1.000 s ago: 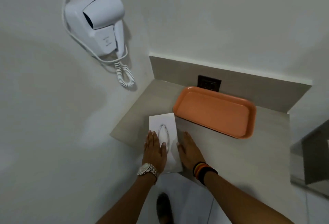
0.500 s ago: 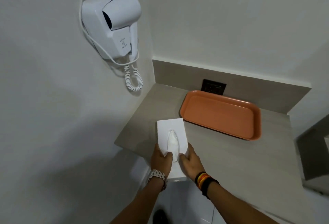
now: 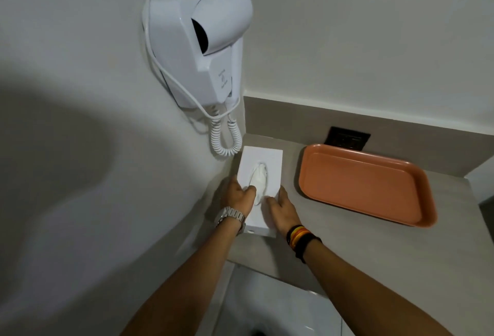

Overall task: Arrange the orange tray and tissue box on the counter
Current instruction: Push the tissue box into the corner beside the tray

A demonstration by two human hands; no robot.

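Note:
A white tissue box (image 3: 264,164) lies on the beige counter (image 3: 347,244) at its left end, close to the left wall, with a tissue poking out of its top slot. My left hand (image 3: 239,196) grips the box's near left side and my right hand (image 3: 283,211) grips its near right side. The empty orange tray (image 3: 366,184) rests flat on the counter to the right of the box, apart from it, near the back splash.
A white wall-mounted hair dryer (image 3: 203,41) hangs on the left wall above the box, its coiled cord (image 3: 226,135) dangling just behind the box. A dark wall socket (image 3: 347,139) sits behind the tray. The counter's front edge runs under my forearms.
Both hands have closed on the tissue box and slid it from the counter's front edge back and left toward the wall, away from the tray. The view has moved closer.

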